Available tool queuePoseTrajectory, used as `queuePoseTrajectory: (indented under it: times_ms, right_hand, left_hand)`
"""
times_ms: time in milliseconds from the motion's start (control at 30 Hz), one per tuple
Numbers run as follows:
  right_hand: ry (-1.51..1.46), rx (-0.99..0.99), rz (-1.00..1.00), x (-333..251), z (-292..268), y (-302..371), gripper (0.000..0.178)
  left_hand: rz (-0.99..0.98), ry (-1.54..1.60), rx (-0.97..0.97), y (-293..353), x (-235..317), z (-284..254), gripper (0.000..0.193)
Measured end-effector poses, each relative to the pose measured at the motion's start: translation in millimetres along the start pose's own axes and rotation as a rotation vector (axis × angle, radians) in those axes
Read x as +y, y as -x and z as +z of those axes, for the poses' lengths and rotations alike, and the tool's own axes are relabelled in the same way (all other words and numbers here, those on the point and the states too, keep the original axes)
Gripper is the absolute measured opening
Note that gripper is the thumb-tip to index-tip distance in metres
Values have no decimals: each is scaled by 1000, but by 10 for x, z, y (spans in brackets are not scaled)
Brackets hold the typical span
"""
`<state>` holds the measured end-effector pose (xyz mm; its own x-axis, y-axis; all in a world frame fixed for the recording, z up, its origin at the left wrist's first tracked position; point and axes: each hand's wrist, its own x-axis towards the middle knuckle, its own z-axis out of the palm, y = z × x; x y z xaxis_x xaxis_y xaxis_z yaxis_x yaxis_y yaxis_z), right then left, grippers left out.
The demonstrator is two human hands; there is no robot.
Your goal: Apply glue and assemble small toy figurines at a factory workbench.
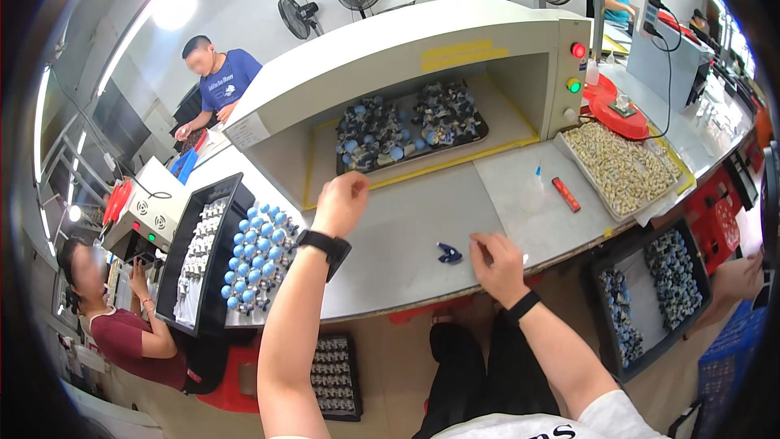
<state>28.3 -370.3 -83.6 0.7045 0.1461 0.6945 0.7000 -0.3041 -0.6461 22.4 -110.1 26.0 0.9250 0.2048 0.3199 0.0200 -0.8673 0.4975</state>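
Observation:
My left hand (344, 202) is at the opening of a white box-shaped machine (406, 42), fingers curled together. It is by the near left corner of a black tray (479, 132) that carries blue-and-black small parts (372, 128) in two heaps. Whatever those fingers hold, if anything, is hidden. On the grey bench top, my right hand (497, 263) has its fingers bent and drawn together; I cannot make out anything in them. A small dark blue clip-like piece (448, 253) lies just left of it, apart from the fingers.
Rows of blue balls on small parts (258, 256) stand left, beside a black crate (230, 189). At right are a tray of small yellowish pieces (621, 164), a red lighter-like object (565, 194) and a lower black crate (642, 297). Co-workers (122, 333) sit at the left and behind.

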Motion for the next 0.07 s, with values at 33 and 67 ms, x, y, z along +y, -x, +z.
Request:
queuePoseTrajectory:
  times_ms: [33, 67]
  right_hand:
    - [-14, -5, -3, 39, -12, -1, 9]
    - [-18, -21, -10, 50, -38, -12, 9]
  left_hand:
    - [-30, -4, -39, -177, 77, 96, 18]
    - [-5, -14, -66, -345, 113, 190, 19]
